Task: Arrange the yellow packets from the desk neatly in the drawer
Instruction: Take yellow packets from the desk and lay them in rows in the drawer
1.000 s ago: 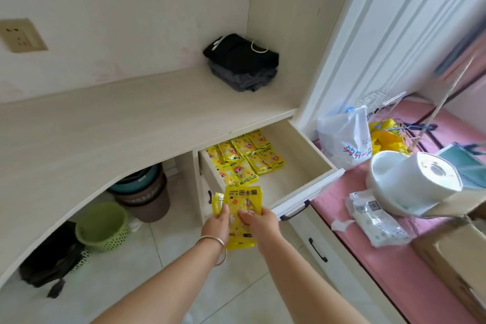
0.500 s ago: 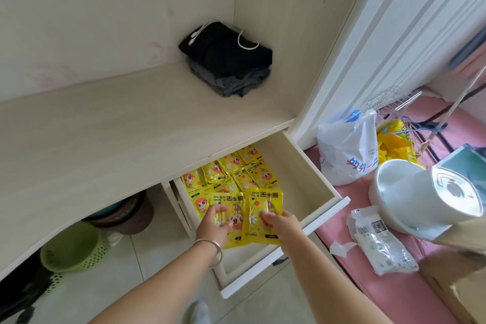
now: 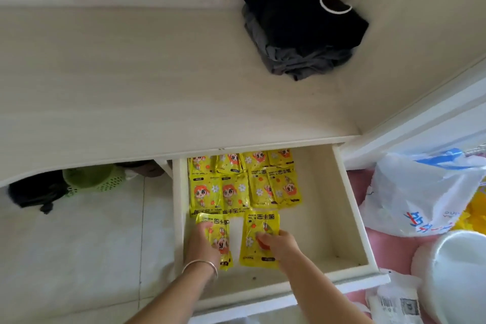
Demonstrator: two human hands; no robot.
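The white drawer [image 3: 349, 208] stands pulled out under the pale desk [image 3: 131, 87]. Several yellow packets [image 3: 242, 184] lie in two rows at its back left. In front of them, my left hand [image 3: 203, 242] presses a yellow packet [image 3: 219, 226] flat on the drawer floor by the left wall. My right hand [image 3: 280, 243] rests its fingers on a second yellow packet [image 3: 259, 229] just to the right, a small gap between the two. I cannot tell whether the fingers pinch the packets or only press them down.
Folded black and grey clothes [image 3: 302, 21] sit on the desk's back right corner. A white plastic bag [image 3: 420, 192] and a white bowl [image 3: 457, 268] lie on the pink surface at right. A green basket [image 3: 89, 179] stands under the desk. The drawer's right half is bare.
Both hands have gone down into the drawer and spread apart. The two packets, held together in the air before, now lie side by side on the drawer floor. The view has tilted downward.
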